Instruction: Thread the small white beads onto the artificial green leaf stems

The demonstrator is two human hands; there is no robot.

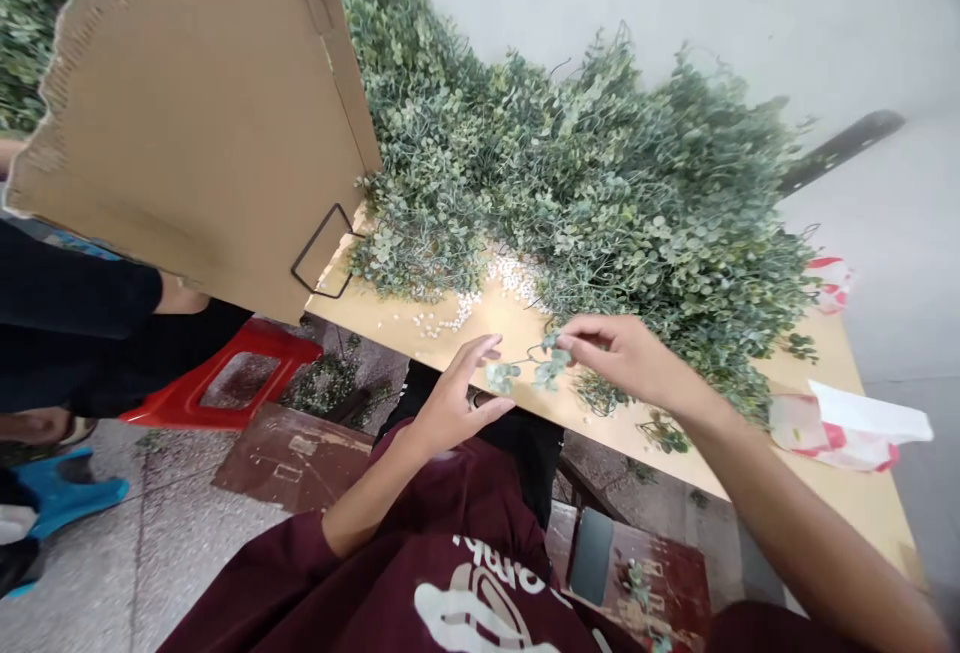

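Note:
My right hand pinches the stem of a small sprig of round-leaved greenery between its fingertips, above a light wooden table top. My left hand hangs close by with its fingers apart, holding nothing, and its fingertips are near the sprig's leafy end. Behind both hands, a large heap of eucalyptus-like foliage covers the far part of the table. Small white beads lie scattered along the heap's front edge. My maroon sweatshirt sleeves run into both wrists.
A large cardboard sheet with a black wire frame stands at the table's left end. Red-and-white plastic bags lie at the right. A person in dark clothes is at the left, beside a red stool. A phone rests on a brown board below.

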